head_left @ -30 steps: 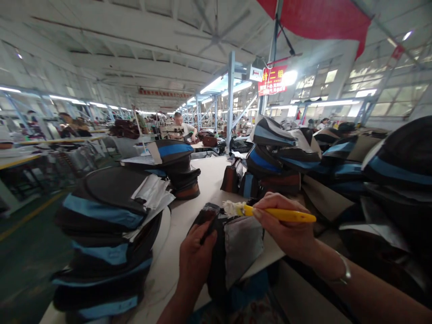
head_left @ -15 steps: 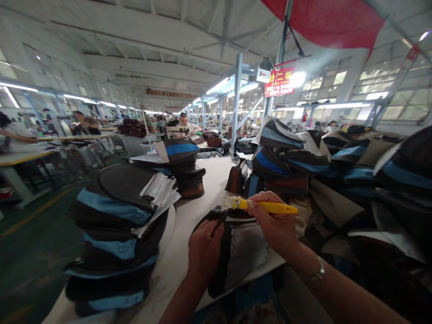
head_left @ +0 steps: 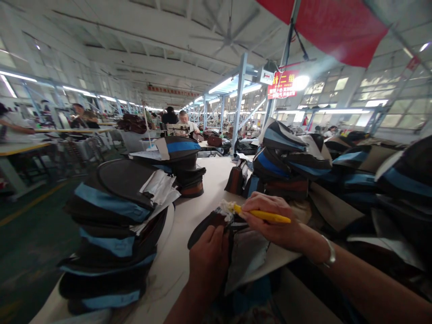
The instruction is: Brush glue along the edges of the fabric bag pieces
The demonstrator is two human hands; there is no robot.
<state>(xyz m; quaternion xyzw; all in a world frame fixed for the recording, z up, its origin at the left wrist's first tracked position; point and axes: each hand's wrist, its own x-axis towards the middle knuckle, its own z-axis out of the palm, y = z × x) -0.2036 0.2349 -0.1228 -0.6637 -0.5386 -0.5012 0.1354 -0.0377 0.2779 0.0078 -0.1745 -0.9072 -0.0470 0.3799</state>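
My right hand [head_left: 270,216] is closed round the yellow handle of a brush [head_left: 266,216]. Its pale, clotted bristles touch the top edge of a dark fabric piece [head_left: 202,228], which has a light grey lining flap [head_left: 248,254] hanging toward me. Fingers curled, my left hand [head_left: 211,252] grips that same piece just below the bristles. The left fingertips are partly hidden in the fold. The piece rests at the near edge of a white table [head_left: 216,173].
A tall stack of black and blue sewn pieces [head_left: 111,193] stands at my left, with a smaller stack [head_left: 180,166] behind it. More piled pieces [head_left: 286,157] crowd the right side. Across the table, a person [head_left: 184,123] sits by a sewing machine.
The brush has shifted slightly left, and its handle now tilts down to the right. My left hand has moved a little along the dark piece, still gripping it.
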